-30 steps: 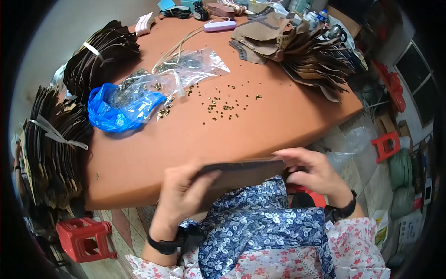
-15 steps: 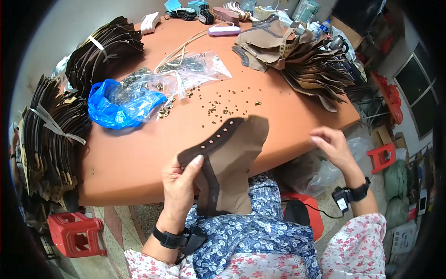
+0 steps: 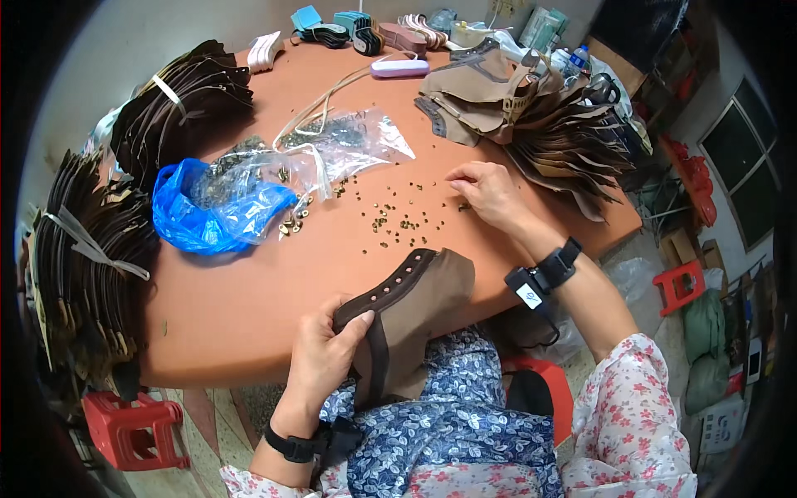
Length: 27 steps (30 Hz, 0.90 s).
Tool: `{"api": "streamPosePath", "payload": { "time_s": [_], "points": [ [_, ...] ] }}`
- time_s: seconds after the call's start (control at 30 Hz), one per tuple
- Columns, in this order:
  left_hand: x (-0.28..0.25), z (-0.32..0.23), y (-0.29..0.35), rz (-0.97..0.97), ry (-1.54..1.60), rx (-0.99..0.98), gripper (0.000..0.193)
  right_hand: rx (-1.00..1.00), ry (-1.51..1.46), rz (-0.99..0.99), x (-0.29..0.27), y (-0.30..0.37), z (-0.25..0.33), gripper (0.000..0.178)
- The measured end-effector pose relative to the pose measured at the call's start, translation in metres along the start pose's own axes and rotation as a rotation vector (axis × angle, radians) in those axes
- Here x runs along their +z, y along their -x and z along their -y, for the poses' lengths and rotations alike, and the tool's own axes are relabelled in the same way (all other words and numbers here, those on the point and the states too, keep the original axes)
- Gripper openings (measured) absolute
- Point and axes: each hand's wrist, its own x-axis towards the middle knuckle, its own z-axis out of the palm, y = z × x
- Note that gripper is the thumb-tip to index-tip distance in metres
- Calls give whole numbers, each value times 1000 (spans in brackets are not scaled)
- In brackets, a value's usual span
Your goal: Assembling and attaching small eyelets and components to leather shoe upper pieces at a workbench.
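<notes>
Soft light falls fairly evenly (the clear bag [image 3: 388, 143] glints), edges bending toward black corners.

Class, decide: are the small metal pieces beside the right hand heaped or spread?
Spread: orange tabletop shows between most small metal pieces.

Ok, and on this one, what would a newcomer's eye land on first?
Probably the bright blue bag, at the left on the orange table. Next, the brown panel with a row of holes along its dark edge, held in the left grip at the table's near edge. Then the small brassy studs scattered mid-table, with the right grip just to their right.
</notes>
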Motion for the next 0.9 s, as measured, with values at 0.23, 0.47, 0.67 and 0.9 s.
{"api": "streamPosePath", "payload": {
  "time_s": [0.23,0.47,0.67,0.9],
  "points": [
    [-4,-3,-9,20,80,-76,9,-112,177,-7,26,-17,-15,16],
    [-7,0,-10,27,164,-112,9,-203,237,-7,32,-22,-10,13],
    [-4,1,-14,65,190,-130,11,-241,288,-42,21,-16,-18,13],
    [-7,11,-12,56,215,-127,11,-238,-54,2,-10,48,88,8]
  ]
}}
